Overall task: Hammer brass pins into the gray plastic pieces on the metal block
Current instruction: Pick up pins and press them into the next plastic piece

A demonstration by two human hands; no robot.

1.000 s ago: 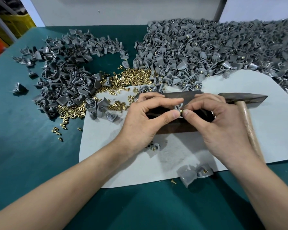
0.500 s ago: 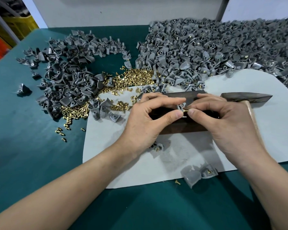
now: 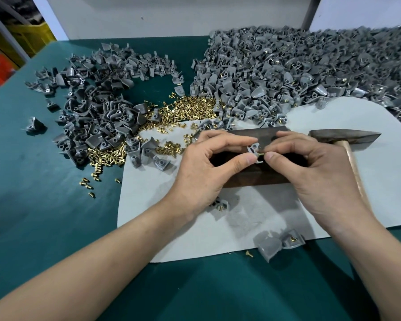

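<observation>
**Supervisor:** Station and surface?

**Inspector:** Green table [image 3: 56,228], a pale mat [image 3: 195,228] laid on it, and a dark metal block [image 3: 252,179] on the mat.

**Supervisor:** The work in hand?

**Inspector:** One gray plastic piece [image 3: 252,148] is held just above the block, pinched between thumb and forefinger of the left hand [image 3: 208,172]. The right hand [image 3: 310,172] pinches a brass pin [image 3: 261,154] at its fingertips, the pin's end at the piece's right edge. Whether it sits in a hole I cannot tell.

**Supervisor:** Any change over the last second?

**Inspector:** Little. Both hands have stayed over the block. The piece now shows more plainly between the fingers, and the pin has stayed against it. I judge the pin is still being seated, so no blow is due yet. The hammer [image 3: 345,136] lies untouched on the mat, its head just right of the block.

**Supervisor:** Surroundings?

**Inspector:** Loose pins [image 3: 190,107] are heaped beyond the block, between a left heap [image 3: 97,107] of gray pieces and a larger right heap [image 3: 310,66], where some pieces show brass. Two pieces [image 3: 278,242] lie at the mat's near edge, one showing brass. A white wall [image 3: 171,15] stands behind, with a yellow crate [image 3: 21,35] at far left
</observation>
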